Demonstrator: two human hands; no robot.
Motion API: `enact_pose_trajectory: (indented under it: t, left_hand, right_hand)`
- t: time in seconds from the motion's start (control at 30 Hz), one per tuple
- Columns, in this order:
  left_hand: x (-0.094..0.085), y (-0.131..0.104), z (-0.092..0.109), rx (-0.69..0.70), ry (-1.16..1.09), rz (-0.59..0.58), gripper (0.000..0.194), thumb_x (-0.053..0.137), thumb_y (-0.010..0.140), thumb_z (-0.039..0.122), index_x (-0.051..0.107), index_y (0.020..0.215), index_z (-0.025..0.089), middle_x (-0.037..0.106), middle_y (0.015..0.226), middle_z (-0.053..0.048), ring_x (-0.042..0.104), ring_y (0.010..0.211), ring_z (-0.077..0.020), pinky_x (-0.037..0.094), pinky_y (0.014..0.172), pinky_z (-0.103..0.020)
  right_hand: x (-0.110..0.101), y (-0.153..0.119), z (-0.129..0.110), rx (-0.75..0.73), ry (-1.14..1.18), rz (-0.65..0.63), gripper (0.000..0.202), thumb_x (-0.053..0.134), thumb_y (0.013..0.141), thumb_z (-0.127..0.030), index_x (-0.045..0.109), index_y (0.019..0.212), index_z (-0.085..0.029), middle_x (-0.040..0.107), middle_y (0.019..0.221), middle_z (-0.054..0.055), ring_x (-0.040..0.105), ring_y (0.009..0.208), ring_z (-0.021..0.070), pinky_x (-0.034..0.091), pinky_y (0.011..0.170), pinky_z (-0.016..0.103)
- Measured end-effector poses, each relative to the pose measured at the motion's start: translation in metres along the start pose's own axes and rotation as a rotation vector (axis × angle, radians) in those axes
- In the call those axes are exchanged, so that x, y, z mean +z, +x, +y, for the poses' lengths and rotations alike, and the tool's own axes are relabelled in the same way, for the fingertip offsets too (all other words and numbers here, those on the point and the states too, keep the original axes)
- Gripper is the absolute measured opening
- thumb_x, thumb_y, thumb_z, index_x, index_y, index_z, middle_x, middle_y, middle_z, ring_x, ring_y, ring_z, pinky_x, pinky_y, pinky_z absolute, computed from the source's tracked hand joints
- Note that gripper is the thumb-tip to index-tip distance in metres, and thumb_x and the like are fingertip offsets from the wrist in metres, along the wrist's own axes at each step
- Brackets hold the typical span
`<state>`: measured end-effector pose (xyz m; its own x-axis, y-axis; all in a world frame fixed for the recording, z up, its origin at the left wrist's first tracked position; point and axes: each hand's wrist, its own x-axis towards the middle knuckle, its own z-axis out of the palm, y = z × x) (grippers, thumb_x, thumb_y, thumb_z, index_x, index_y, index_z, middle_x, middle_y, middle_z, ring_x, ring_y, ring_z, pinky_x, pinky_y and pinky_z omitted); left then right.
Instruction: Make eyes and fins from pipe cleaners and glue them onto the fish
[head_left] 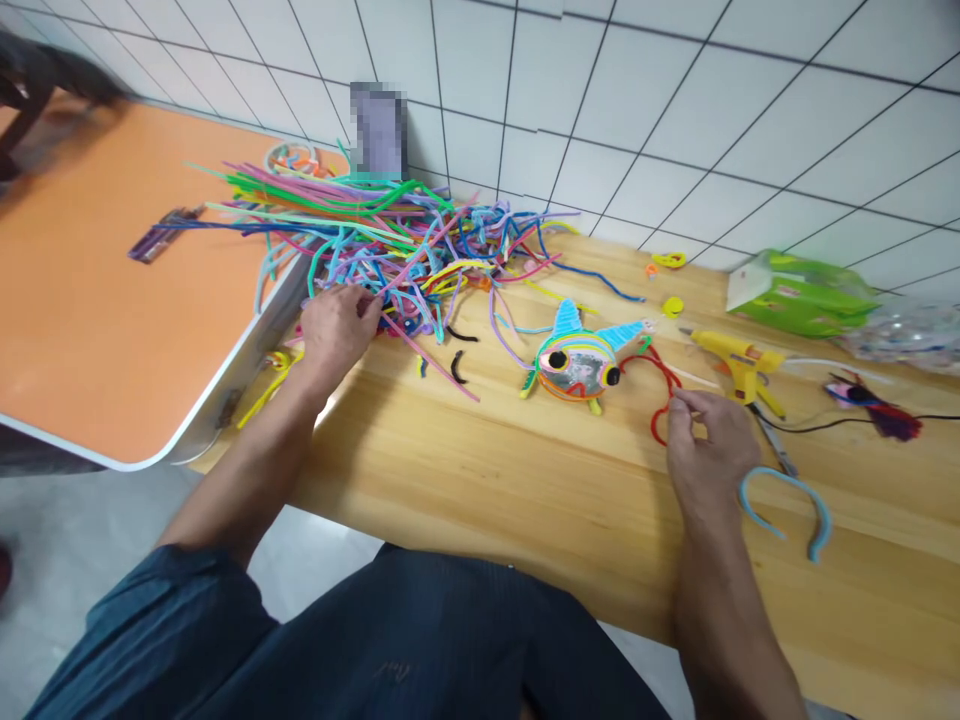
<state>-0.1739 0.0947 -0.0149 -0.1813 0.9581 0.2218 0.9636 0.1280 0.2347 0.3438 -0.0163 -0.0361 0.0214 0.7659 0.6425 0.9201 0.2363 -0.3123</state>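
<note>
My left hand (341, 325) is at the near left edge of a heap of coloured pipe cleaners (405, 240). Its fingertips are pinched at the end of a pink pipe cleaner (427, 248). My right hand (709, 440) pinches a bent red pipe cleaner (660, 415), which curls on the table side of the fingers. Between my hands sits a small animal figure (576, 365) with a round shiny body, black-and-yellow eyes, blue ears and yellow feet. Short black pieces (459, 367) lie left of it.
A yellow glue gun (739, 360) with a cord and scissors (776, 440) lie by my right hand. A pale blue curved band (821, 510) is at right. Behind stand a green package (799, 295) and the tiled wall. An orange table (97, 300) adjoins on the left.
</note>
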Motion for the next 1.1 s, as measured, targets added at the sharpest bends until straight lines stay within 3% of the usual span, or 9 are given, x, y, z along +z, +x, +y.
enact_pose_trajectory:
  t: [0.1,0.23,0.4,0.53,0.67,0.8,0.9,1.0,1.1]
  left_hand:
    - [0.0,0.003,0.004,0.006,0.037,-0.068,0.032,0.061,0.097,0.044,0.077,0.115,0.022,0.076,0.116,-0.016,0.071,0.116,-0.0401,0.055,0.099,-0.05]
    - [0.008,0.005,0.005,0.055,0.001,-0.004,0.039,0.068,0.091,0.036,0.072,0.128,0.023,0.07,0.134,-0.017,0.068,0.125,-0.0413,0.055,0.103,-0.053]
    - [0.024,0.01,-0.01,0.117,-0.196,0.086,0.013,0.071,0.088,0.036,0.073,0.086,0.024,0.072,0.098,-0.012,0.072,0.106,-0.0369,0.056,0.095,-0.053]
    - [0.028,0.018,-0.016,0.03,-0.547,0.181,0.023,0.073,0.092,0.047,0.073,0.084,0.025,0.069,0.084,-0.006,0.068,0.086,-0.0257,0.056,0.082,-0.043]
    - [0.023,0.024,-0.015,-0.149,-0.816,0.168,0.029,0.073,0.094,0.052,0.073,0.084,0.025,0.06,0.069,0.0,0.054,0.063,-0.0163,0.048,0.064,-0.034]
    - [0.018,0.016,-0.007,0.041,-0.553,0.193,0.024,0.075,0.093,0.047,0.076,0.088,0.024,0.067,0.082,-0.003,0.063,0.079,-0.0207,0.054,0.08,-0.038]
    - [0.021,0.007,-0.001,0.103,-0.329,0.123,0.02,0.074,0.091,0.04,0.077,0.095,0.021,0.069,0.093,-0.008,0.069,0.1,-0.03,0.054,0.094,-0.045]
    - [0.028,0.005,-0.001,0.072,-0.264,0.074,0.017,0.07,0.091,0.036,0.077,0.097,0.021,0.069,0.1,-0.01,0.069,0.11,-0.0348,0.053,0.096,-0.047]
    - [0.031,0.006,-0.003,0.054,-0.354,0.17,0.019,0.065,0.099,0.04,0.075,0.101,0.023,0.07,0.105,-0.01,0.069,0.108,-0.0307,0.053,0.095,-0.045]
  right_hand:
    - [0.0,0.001,-0.001,0.004,0.009,-0.009,0.014,0.065,0.104,-0.031,0.077,0.105,-0.025,0.083,0.1,0.009,0.078,0.093,0.0275,0.062,0.088,0.046]
    - [0.002,0.001,0.0,0.024,-0.011,-0.007,0.016,0.064,0.104,-0.033,0.077,0.103,-0.025,0.084,0.099,0.01,0.079,0.093,0.0278,0.064,0.087,0.046]
    - [0.002,0.003,0.002,0.022,-0.042,0.079,0.017,0.066,0.102,-0.035,0.078,0.1,-0.024,0.084,0.094,0.008,0.079,0.088,0.0273,0.066,0.081,0.045]
    - [-0.007,0.01,0.003,-0.005,-0.085,0.17,0.016,0.067,0.101,-0.034,0.08,0.099,-0.024,0.083,0.092,0.005,0.078,0.08,0.0242,0.065,0.078,0.043]
    - [-0.016,0.017,-0.001,-0.065,-0.063,0.227,0.013,0.068,0.101,-0.031,0.08,0.1,-0.028,0.082,0.09,0.008,0.077,0.08,0.0263,0.061,0.076,0.043]
    - [-0.02,0.021,-0.01,-0.067,-0.057,0.218,0.011,0.068,0.101,-0.033,0.079,0.098,-0.03,0.081,0.088,0.007,0.076,0.077,0.0272,0.061,0.08,0.046]
    - [-0.029,0.023,-0.024,-0.11,-0.037,0.181,0.009,0.071,0.1,-0.028,0.08,0.104,-0.026,0.082,0.092,0.006,0.078,0.085,0.0276,0.063,0.085,0.047]
    - [-0.044,0.026,-0.052,-0.171,-0.008,0.137,0.013,0.075,0.097,-0.02,0.079,0.108,-0.027,0.084,0.096,0.006,0.08,0.088,0.0268,0.064,0.085,0.044]
    - [-0.053,0.029,-0.097,-0.197,0.099,0.033,0.018,0.077,0.096,-0.018,0.077,0.11,-0.03,0.084,0.097,0.003,0.08,0.085,0.0241,0.064,0.08,0.041]
